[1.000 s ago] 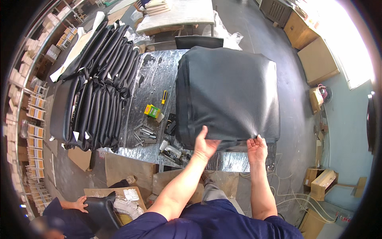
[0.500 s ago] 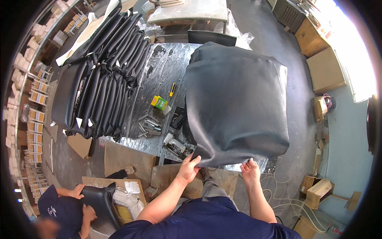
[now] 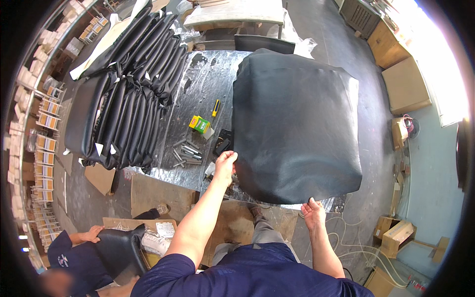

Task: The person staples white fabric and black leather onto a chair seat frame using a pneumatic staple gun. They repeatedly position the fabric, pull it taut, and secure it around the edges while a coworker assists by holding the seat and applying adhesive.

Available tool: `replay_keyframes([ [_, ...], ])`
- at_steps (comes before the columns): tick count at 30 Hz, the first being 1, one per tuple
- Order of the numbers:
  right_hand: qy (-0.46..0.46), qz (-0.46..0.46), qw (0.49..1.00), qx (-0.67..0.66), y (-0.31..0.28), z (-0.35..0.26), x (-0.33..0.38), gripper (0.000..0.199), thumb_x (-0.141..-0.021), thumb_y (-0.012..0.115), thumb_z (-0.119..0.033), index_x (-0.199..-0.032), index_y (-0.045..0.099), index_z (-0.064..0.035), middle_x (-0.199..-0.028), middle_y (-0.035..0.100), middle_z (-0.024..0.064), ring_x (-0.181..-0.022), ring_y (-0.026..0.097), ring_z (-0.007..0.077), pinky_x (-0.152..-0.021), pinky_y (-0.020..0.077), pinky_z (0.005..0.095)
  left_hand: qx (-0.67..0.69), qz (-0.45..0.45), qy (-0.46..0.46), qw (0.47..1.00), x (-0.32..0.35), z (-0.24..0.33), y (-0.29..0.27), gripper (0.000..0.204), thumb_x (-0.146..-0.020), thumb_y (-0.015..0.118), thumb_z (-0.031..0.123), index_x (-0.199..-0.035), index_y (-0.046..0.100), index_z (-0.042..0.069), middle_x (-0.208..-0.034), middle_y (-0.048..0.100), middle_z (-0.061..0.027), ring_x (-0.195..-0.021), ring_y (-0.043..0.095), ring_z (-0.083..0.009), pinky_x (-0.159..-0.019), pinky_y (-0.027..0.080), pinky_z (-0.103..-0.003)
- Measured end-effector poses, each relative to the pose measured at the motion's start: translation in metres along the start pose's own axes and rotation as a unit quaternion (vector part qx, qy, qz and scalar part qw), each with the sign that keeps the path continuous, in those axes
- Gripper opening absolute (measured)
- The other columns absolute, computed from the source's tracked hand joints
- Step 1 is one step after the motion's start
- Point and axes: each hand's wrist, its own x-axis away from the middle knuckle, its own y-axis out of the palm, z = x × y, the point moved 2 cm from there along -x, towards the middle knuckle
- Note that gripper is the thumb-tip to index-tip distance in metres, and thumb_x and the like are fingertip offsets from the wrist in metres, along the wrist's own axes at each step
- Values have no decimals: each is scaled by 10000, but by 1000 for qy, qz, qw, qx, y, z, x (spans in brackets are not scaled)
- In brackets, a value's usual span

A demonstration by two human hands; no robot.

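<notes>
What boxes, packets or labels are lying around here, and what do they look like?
Small box: on the shiny table, left of the black cover, green and yellow.
Large cartons: floor at upper right, plain brown cardboard.
Open cartons: floor at lower right, brown, smaller.
Printed sheets: lower left, near another person's black cushion, white.

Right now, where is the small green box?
In the head view, the green box sits mid-table, left of the black cushion cover, beside the yellow-handled tool.

Our left hand and right hand grip the near edge of the black leather cover on the metal-topped table.
</notes>
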Motion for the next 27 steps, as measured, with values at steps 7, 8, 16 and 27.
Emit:
replay_keyframes([
  [7, 2, 14, 1000, -10, 0, 5, -1, 206, -1045, 757, -82, -970, 582, -161, -862, 711, 50, -738, 741, 241, -676, 668, 412, -5, -28, 76, 997, -3, 23, 19, 378, -1020, 713, 47, -1398, 711, 47, -1039, 743, -8, -932, 691, -109, -856, 577, -294],
  [8, 1, 18, 1000, -12, -3, 7, -3, 199, -1051, 754, -94, -979, 584, -168, -859, 709, 45, -734, 739, 239, -672, 667, 412, 15, -41, 62, 997, -4, 26, 22, 376, -1027, 701, 47, -1403, 709, 47, -1061, 754, -16, -935, 705, -115, -846, 590, -299],
  [16, 24, 16, 999, -39, -12, 15, -6, 154, -1078, 750, -228, -1029, 611, -180, -834, 690, 39, -743, 735, 241, -675, 655, 412, 7, -23, 24, 999, -37, 51, 23, 229, -1075, 700, 140, -1295, 755, 105, -1062, 791, -21, -762, 751, -135, -638, 617, -291],
  [27, 16, -4, 997, -76, -17, 11, -6, 197, -1043, 791, -176, -973, 620, -108, -857, 724, 71, -746, 760, 237, -689, 667, 387, 30, -194, -81, 977, 0, 21, 30, 415, -1119, 642, 247, -1447, 624, -6, -1484, 686, -144, -1398, 631, -329, -1242, 451, -546],
])
